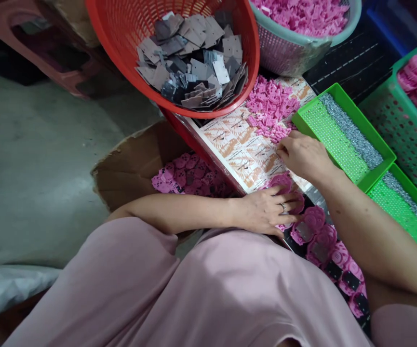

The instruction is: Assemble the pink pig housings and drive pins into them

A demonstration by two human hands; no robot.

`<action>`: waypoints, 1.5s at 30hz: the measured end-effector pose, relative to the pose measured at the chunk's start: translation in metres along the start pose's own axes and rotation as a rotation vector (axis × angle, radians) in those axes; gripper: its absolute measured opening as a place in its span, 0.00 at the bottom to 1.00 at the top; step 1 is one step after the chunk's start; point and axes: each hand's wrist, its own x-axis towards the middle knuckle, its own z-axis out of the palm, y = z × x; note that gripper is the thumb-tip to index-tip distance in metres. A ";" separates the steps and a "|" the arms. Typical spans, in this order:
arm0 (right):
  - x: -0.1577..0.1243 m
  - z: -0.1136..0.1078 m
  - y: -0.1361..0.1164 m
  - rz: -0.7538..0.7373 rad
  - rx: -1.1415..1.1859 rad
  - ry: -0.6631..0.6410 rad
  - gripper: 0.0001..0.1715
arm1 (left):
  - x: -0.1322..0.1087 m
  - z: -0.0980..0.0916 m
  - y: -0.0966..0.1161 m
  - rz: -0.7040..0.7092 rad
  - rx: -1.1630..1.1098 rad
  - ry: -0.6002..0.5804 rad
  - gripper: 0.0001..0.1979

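The left hand [261, 209] lies spread on pink casings [281, 181]; the right hand [304, 153] is curled, contents unclear.

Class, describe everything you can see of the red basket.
The red basket is round and plastic-looking, with slotted walls and a smooth rim, cut off at the picture's top. It holds heaped grey plates, some with small holes. Pink parts lie beside it; its underside is hidden. Neither left hand nor right hand touches it.
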 end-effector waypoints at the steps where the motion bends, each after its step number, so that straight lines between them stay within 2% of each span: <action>1: -0.001 -0.001 0.001 -0.012 0.032 0.020 0.14 | 0.000 -0.001 0.000 -0.001 0.005 -0.003 0.27; 5: -0.014 -0.013 0.025 -0.061 0.258 0.215 0.10 | -0.001 -0.003 0.000 -0.006 0.027 -0.017 0.27; 7: -0.025 -0.023 0.049 0.043 0.326 0.319 0.08 | -0.002 -0.003 -0.001 -0.003 0.029 -0.019 0.28; 9: -0.036 -0.031 0.074 0.195 0.292 0.391 0.08 | -0.003 -0.002 -0.001 0.005 0.032 -0.013 0.29; 12: -0.052 -0.027 0.098 0.269 0.174 0.449 0.12 | -0.003 -0.003 -0.001 0.002 0.045 -0.002 0.28; 14: -0.061 -0.015 0.097 0.207 0.160 0.471 0.14 | -0.002 -0.004 -0.001 -0.003 0.046 -0.003 0.28; 17: -0.072 0.012 0.078 -0.049 0.197 0.410 0.14 | -0.001 -0.005 -0.001 -0.002 0.052 -0.002 0.28; 19: -0.075 0.028 0.066 -0.165 0.157 0.367 0.15 | 0.000 -0.006 -0.001 -0.003 0.058 -0.004 0.28; 24: -0.069 0.043 0.060 -0.253 0.032 0.314 0.16 | -0.001 -0.006 -0.002 -0.002 0.062 -0.004 0.28; 29: -0.063 0.035 0.056 -0.232 -0.071 0.209 0.18 | -0.001 -0.007 -0.001 -0.005 0.055 -0.023 0.27; 35: -0.064 0.028 0.050 -0.114 0.012 0.093 0.15 | 0.000 -0.008 -0.001 -0.013 0.054 -0.021 0.27; 41: -0.062 0.032 0.055 -0.093 0.176 0.098 0.15 | 0.001 -0.009 -0.002 0.000 0.062 -0.024 0.27; 45: -0.063 0.033 0.056 -0.072 0.379 0.140 0.11 | 0.002 -0.010 -0.002 -0.005 0.068 -0.040 0.27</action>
